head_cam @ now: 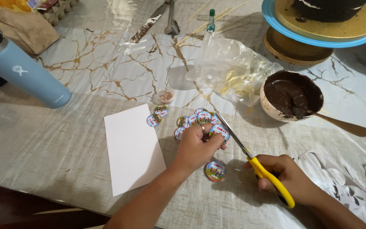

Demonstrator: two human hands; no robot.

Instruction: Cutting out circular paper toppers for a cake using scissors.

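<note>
My left hand (195, 148) pinches a round sticker (219, 131) between thumb and fingers, just above the table (56, 148). My right hand (286, 176) grips yellow scissors (259, 167), blades at the sticker's edge. More stickers (191, 118) lie beside a white sheet (133, 148); one (215, 171) sits between my hands.

Table: free room and obstructions about the two hands.

Open cloth along the near edge left of the white card (133, 148), and between that card and the blue flask (20, 70) at the left edge. Round stickers (191, 119) crowd the middle, ahead of the left hand (198, 148); one sticker (215, 171) lies between both hands. Scissors (250, 159) in the right hand (286, 176) slant across. Chocolate bowl (292, 96), spoon (339, 124) and plastic bag (234, 74) block the far right; cake stand (318, 25) fills the far right corner.
</note>
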